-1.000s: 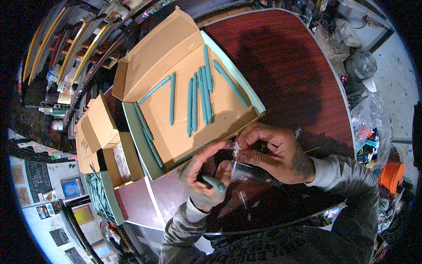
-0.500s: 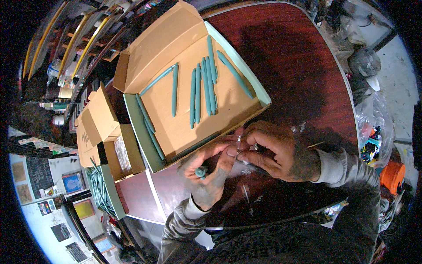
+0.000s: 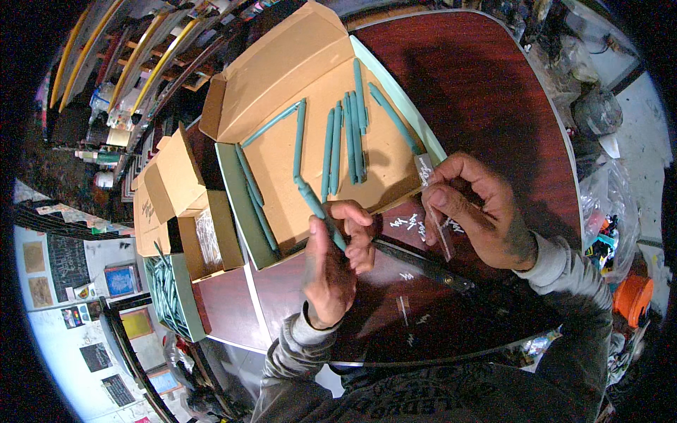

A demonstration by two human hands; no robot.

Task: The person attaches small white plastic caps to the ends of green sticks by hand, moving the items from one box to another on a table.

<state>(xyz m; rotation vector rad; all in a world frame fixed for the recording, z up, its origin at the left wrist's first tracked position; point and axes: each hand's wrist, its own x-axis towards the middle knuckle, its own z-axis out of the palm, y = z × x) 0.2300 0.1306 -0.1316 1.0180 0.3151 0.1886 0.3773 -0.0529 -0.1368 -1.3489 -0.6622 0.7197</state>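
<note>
My left hand (image 3: 330,271) is closed around a teal pen (image 3: 309,199), whose upper end points away over the near edge of the open cardboard box (image 3: 317,240). Pinched between the thumb and fingers of my right hand (image 3: 479,211) is a narrow clear film strip (image 3: 424,169) with white markings, held beside the box's near right corner. Inside the box lie several more teal pens (image 3: 329,151), some side by side and others along the walls. Small white decal pieces (image 3: 400,223) rest on the dark red table between my hands.
A long dark flat tool (image 3: 423,266) lies on the table below my hands. At left stand a smaller carton (image 3: 209,236) with clear plastic inside and a box packed with teal pens (image 3: 169,296). An orange spool-like object (image 3: 632,292) and plastic bags (image 3: 599,190) are at right.
My hands, together before, have parted. The left has swung the pen up toward the box, and the right has lifted away rightward with the strip. The dark tool and decals now show.
</note>
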